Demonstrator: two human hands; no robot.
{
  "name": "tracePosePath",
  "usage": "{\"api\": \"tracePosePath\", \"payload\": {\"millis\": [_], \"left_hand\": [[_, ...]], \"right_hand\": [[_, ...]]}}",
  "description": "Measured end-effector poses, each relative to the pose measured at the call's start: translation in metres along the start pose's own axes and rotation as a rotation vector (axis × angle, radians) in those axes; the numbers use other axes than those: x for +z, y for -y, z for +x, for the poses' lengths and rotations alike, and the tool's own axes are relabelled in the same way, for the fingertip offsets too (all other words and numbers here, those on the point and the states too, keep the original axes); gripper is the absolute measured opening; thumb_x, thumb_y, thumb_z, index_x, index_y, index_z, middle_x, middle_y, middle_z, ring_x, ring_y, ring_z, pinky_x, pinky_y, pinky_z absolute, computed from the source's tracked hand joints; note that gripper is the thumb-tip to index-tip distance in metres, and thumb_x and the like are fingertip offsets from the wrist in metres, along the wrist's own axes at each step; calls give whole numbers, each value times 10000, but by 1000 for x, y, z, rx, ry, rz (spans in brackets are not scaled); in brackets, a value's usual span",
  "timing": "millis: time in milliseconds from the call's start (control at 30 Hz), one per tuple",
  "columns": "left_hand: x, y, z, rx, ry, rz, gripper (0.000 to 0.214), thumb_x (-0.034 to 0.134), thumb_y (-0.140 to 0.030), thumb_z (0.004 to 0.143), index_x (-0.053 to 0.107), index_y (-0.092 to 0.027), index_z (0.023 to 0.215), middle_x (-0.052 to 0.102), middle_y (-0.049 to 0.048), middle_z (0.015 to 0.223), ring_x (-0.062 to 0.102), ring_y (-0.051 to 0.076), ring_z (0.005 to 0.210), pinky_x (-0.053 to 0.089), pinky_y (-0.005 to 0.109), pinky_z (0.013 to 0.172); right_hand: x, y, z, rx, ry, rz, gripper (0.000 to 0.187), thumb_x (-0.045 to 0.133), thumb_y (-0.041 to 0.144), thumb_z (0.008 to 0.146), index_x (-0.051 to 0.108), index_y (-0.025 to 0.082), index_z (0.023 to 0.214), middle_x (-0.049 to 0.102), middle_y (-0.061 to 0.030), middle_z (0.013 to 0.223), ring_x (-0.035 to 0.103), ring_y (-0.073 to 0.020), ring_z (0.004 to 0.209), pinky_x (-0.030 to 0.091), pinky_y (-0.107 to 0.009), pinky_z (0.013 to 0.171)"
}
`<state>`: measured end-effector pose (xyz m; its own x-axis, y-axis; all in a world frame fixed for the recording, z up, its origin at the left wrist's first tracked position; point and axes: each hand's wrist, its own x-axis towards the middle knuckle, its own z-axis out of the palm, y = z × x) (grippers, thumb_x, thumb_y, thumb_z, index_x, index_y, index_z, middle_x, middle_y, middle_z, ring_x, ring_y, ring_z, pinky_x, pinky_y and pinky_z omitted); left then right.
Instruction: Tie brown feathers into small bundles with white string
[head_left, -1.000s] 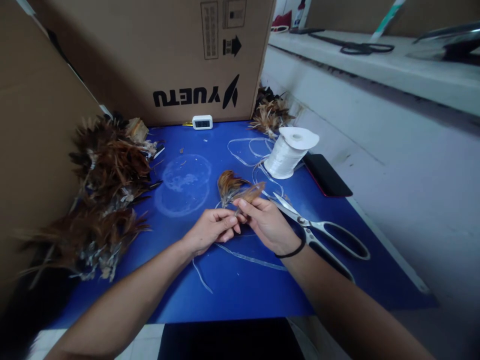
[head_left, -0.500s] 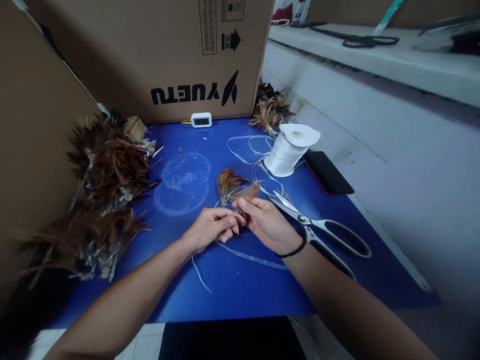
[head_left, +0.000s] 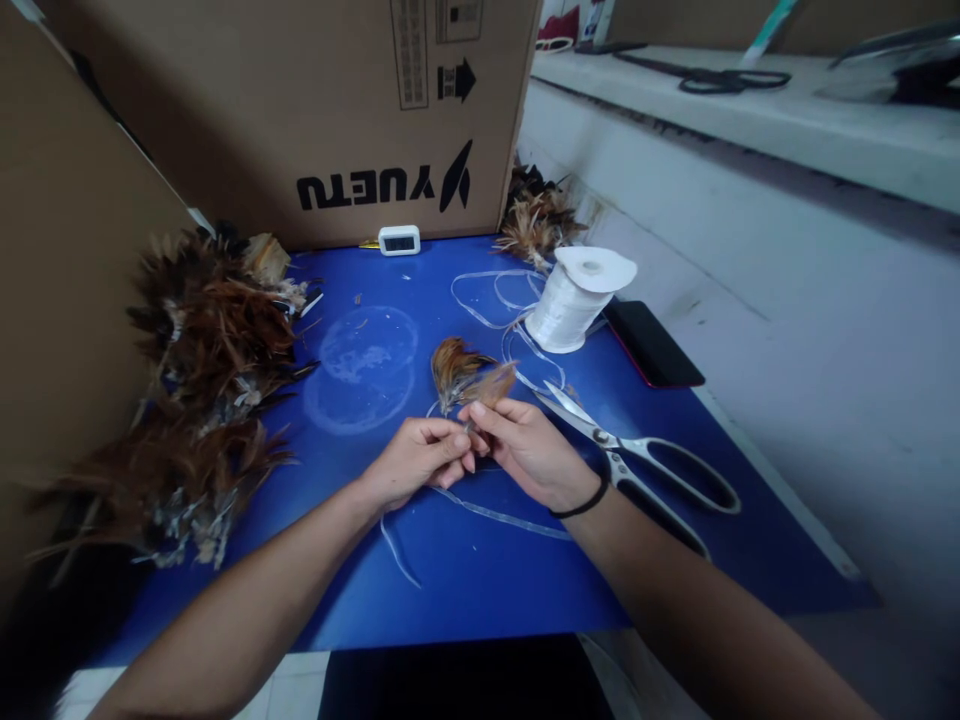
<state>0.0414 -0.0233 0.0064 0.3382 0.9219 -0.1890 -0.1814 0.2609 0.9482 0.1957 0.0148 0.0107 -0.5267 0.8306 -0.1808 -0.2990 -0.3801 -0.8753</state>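
Note:
Over the middle of the blue table, my right hand (head_left: 529, 448) pinches light brown feathers (head_left: 495, 383), their tips pointing up and right. My left hand (head_left: 420, 458) meets it, thumb and fingers closed at the quill end of the same feathers. Just beyond the fingers lies a darker brown feather bunch (head_left: 454, 368) with pale quills, beside a thin translucent ribbon (head_left: 499, 515) that runs under the hands. A pair of scissors (head_left: 637, 450) with black-and-silver handles rests partly open by my right wrist. The exact grip points are hidden by the fingers.
Large feather piles (head_left: 217, 330) line the left side, and another feather bundle (head_left: 536, 225) sits at the back. A white ribbon spool (head_left: 570, 305) stands near a dark phone (head_left: 652, 343). A small white digital timer (head_left: 399, 241) is before a cardboard box (head_left: 337, 110).
Both hands stay together at the feathers; the right fingertips have shifted slightly around the quill end. The whole view has drifted a little.

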Motion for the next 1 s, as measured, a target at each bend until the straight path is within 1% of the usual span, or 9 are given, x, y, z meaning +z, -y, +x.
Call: {"api": "tracePosePath", "payload": {"millis": [167, 267, 367, 467, 567, 700, 800, 900, 1000], "left_hand": [[1, -4, -1, -73, 12, -106, 409, 563, -475, 801, 652, -82, 865, 562, 39, 654, 368, 21, 401, 137, 182, 360], [3, -5, 0, -116, -16, -116, 354, 599, -427, 787, 651, -81, 845, 568, 33, 643, 329, 7, 381, 123, 179, 352], [3, -5, 0, -134, -60, -103, 324, 632, -410, 764, 647, -89, 801, 563, 17, 607, 330, 4, 372, 147, 170, 353], [1, -7, 0, -67, -140, -66, 297, 642, -391, 758, 649, -95, 779, 559, 3, 581, 361, 4, 373, 196, 159, 366], [-7, -12, 3, 56, -273, -81, 277, 641, -379, 759, 657, -106, 801, 553, -8, 590, 372, 6, 372, 189, 156, 350], [-23, -13, 10, 189, -428, -155, 276, 657, -385, 740, 652, -115, 800, 546, -14, 604, 395, 17, 388, 189, 153, 333], [-31, -10, 14, 259, -467, -183, 273, 671, -369, 729, 653, -106, 802, 542, -11, 608, 418, 25, 408, 248, 153, 350], [-34, -8, 17, 281, -478, -205, 277, 683, -360, 718, 653, -99, 805, 544, -5, 612, 433, 32, 419, 279, 157, 360], [-34, -8, 17, 286, -478, -225, 275, 685, -355, 717, 652, -97, 807, 546, -1, 617, 441, 36, 425, 295, 159, 365]], "right_hand": [[1, 2, -2, -94, -9, -140, 258, 643, 398, 774, 627, 148, 713, 518, 41, 527, 520, -97, 509, 401, -268, 567], [3, 1, -3, -157, -77, -278, 264, 655, 401, 756, 637, 152, 672, 534, 30, 544, 515, -101, 549, 420, -273, 604], [3, 2, -3, -202, -105, -410, 250, 649, 401, 756, 666, 155, 713, 574, 14, 573, 519, -110, 582, 433, -274, 617], [0, 5, -1, -274, -129, -454, 256, 616, 408, 779, 672, 158, 767, 591, 7, 624, 499, -97, 563, 428, -259, 584], [-6, 10, 2, -327, -217, -478, 250, 591, 401, 794, 672, 174, 859, 594, 7, 679, 484, -87, 546, 411, -242, 538], [-13, 9, 7, -384, -320, -713, 159, 613, 312, 769, 676, 174, 818, 634, -9, 705, 524, -109, 584, 427, -256, 569], [-16, 2, 11, -465, -332, -958, 100, 590, 220, 770, 677, 180, 799, 647, -19, 738, 554, -125, 631, 444, -269, 622], [-14, -2, 14, -520, -312, -1170, 122, 567, 161, 774, 676, 183, 825, 634, -22, 752, 558, -129, 656, 446, -269, 655], [-8, 2, 18, -538, -261, -1329, 160, 556, 130, 775, 664, 176, 884, 631, -40, 831, 568, -137, 714, 446, -266, 698]]}}
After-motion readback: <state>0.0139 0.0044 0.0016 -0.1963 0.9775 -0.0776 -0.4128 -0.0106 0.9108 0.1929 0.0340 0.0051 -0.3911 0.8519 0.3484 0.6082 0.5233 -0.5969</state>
